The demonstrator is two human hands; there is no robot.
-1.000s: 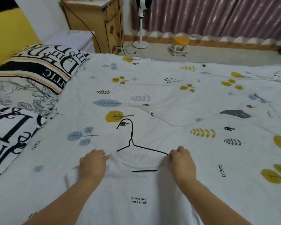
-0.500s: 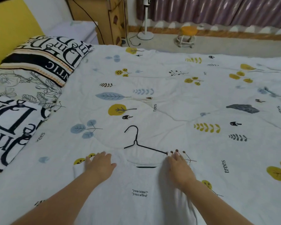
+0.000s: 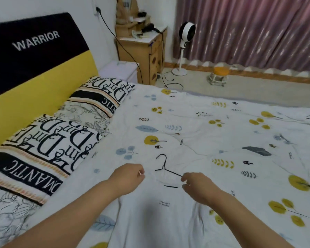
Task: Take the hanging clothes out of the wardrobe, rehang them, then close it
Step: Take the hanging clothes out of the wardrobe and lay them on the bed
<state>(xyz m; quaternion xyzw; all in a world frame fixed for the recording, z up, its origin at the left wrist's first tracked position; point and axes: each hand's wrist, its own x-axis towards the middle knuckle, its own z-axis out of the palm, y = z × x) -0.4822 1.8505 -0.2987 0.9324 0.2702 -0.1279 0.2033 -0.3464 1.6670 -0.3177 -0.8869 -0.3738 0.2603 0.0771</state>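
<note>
A white T-shirt (image 3: 161, 217) lies flat on the bed (image 3: 222, 133) near its near edge, with a black wire hanger (image 3: 166, 170) pushed into the neck so that the hook and part of the shoulders stick out toward the far edge. Small black print on the shirt's chest is too blurred to read. The left hand (image 3: 128, 178) hovers just left of the collar, its fingers curled in loosely; whether they pinch any cloth cannot be told. The right hand (image 3: 198, 187) is at the right of the collar, its fingers (image 3: 184, 179) bent and close together by the hanger's right arm, and contact with the wire or cloth cannot be told. The quilt is white with yellow, blue and grey leaves and the word "trees" printed in places. At the left edge lie pillows (image 3: 48, 149) lettered in large black type, with "ROMANTIC" partly readable. The headboard (image 3: 34, 56) behind them is black over yellow and reads "WARRIOR". Past the far edge stand a wooden cabinet (image 3: 141, 51), a white fan (image 3: 185, 43) and purple curtains (image 3: 254, 31).
</note>
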